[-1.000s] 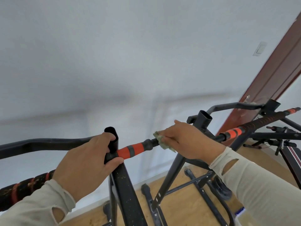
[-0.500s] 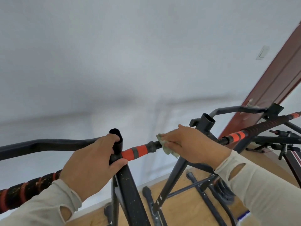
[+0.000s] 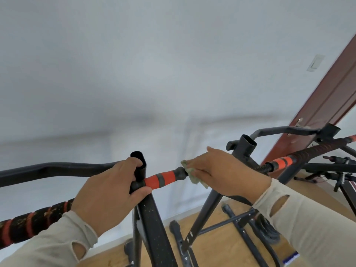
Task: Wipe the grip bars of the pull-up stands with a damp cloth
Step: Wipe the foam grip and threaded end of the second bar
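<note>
Right hand (image 3: 225, 172) has slid cloth (image 3: 192, 175) slightly along grip bar (image 3: 163, 178).

Soft, even daylight is filling the frame; no direct source is showing. The white wall (image 3: 154, 64) is carrying faint, diffuse grey shadows of the bars. No glare is appearing. Wide-angle distortion is tilting the door (image 3: 327, 105) at the right edge. Slight softness is blurring the picture's finer detail throughout.
</note>
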Tool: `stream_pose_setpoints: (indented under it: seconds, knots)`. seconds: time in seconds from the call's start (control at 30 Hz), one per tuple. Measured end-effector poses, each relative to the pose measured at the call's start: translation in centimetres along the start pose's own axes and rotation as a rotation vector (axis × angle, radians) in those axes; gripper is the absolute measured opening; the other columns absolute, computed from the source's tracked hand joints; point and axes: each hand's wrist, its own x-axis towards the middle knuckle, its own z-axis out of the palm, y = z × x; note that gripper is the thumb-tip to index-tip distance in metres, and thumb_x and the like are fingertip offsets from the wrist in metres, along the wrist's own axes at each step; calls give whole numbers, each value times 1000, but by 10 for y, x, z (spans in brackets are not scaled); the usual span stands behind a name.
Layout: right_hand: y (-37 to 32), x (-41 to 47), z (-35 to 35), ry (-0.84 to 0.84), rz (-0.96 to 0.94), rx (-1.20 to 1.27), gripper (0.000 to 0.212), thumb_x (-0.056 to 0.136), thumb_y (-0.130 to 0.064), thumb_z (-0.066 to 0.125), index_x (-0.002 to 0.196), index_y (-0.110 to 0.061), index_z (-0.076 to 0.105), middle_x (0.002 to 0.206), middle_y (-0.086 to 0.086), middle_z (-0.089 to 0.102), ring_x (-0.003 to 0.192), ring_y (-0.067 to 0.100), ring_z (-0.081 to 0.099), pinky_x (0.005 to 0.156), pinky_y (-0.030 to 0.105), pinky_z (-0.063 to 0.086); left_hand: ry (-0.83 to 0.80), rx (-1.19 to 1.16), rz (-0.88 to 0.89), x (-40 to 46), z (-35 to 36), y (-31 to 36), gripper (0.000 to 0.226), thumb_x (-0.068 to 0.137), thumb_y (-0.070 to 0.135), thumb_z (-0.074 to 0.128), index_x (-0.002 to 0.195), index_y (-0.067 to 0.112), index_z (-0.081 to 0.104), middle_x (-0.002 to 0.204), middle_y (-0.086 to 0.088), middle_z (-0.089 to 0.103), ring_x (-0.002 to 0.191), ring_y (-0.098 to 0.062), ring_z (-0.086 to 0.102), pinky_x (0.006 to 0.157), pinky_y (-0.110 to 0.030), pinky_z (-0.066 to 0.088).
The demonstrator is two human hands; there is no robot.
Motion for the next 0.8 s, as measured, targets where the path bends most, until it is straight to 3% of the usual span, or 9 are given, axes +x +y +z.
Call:
stream_pose_setpoints:
  seconds: [0.07, 0.13, 0.17, 0.23, 0.37, 0.53, 0.63, 0.7, 0.8]
  knots:
    - [-3, 10, 5, 4, 37, 68, 34, 107, -35, 41, 84, -23, 62, 65, -9, 59, 69, 15, 59, 114, 26, 28, 6, -7, -4, 0, 0, 0, 54, 86, 66, 57, 129, 37, 42, 93, 24, 53, 73, -4, 53, 55, -11, 30]
    - [-4, 28, 2, -54, 146, 168, 35, 104, -37, 43, 78, -22, 62, 67, -6, 62, 65, 13, 56, 88, 28, 46, 13, -8, -9, -1, -1, 0, 53, 85, 65, 58, 128, 36, 43, 94, 24, 56, 74, -5, 54, 57, -14, 32]
    - [0, 38, 0, -96, 200, 146, 35, 104, -36, 44, 76, -22, 61, 70, -5, 63, 66, 12, 56, 73, 29, 45, 16, -8, -10, -1, -1, 0, 54, 85, 65, 59, 128, 36, 43, 96, 23, 57, 75, -5, 55, 59, -15, 34]
    - [16, 53, -7, -174, 269, 38, 34, 104, -31, 47, 74, -20, 59, 78, -2, 67, 71, 14, 57, 63, 29, 41, 20, -10, -22, -1, -1, -1, 54, 84, 66, 59, 128, 37, 42, 96, 23, 58, 79, -6, 58, 63, -21, 40]
    - [44, 38, -32, -28, 302, 152, 39, 102, -34, 48, 74, -11, 59, 77, 7, 67, 67, 17, 56, 64, 32, 44, 8, -4, -24, -1, 0, -1, 55, 85, 66, 58, 128, 38, 41, 97, 23, 57, 81, -7, 60, 65, -22, 42]
    - [50, 0, -41, 106, 291, 303, 37, 103, -38, 45, 83, -16, 69, 77, -5, 72, 69, 13, 67, 78, 40, 56, -5, -5, -23, -1, -2, 2, 56, 85, 67, 57, 130, 37, 40, 99, 23, 57, 82, -7, 60, 66, -20, 40]
    - [34, -8, -26, 76, 261, 383, 36, 106, -34, 47, 87, -17, 72, 88, -15, 75, 82, 4, 70, 83, 32, 58, -1, -11, -24, -1, -2, 1, 56, 85, 67, 57, 130, 37, 40, 98, 23, 56, 81, -7, 60, 66, -20, 40]
    - [20, -10, -10, -4, 179, 318, 35, 106, -34, 45, 84, -22, 69, 86, -11, 74, 78, 5, 68, 77, 27, 55, 5, -8, -16, -1, -2, 1, 57, 85, 67, 57, 130, 37, 41, 98, 24, 56, 80, -6, 58, 65, -19, 38]
    - [21, 0, 3, 15, 191, 190, 33, 104, -37, 44, 82, -23, 63, 75, 0, 67, 70, 16, 61, 74, 41, 54, 16, -4, -11, -1, -1, 2, 57, 84, 66, 58, 131, 36, 43, 97, 24, 54, 78, -5, 55, 63, -18, 36]
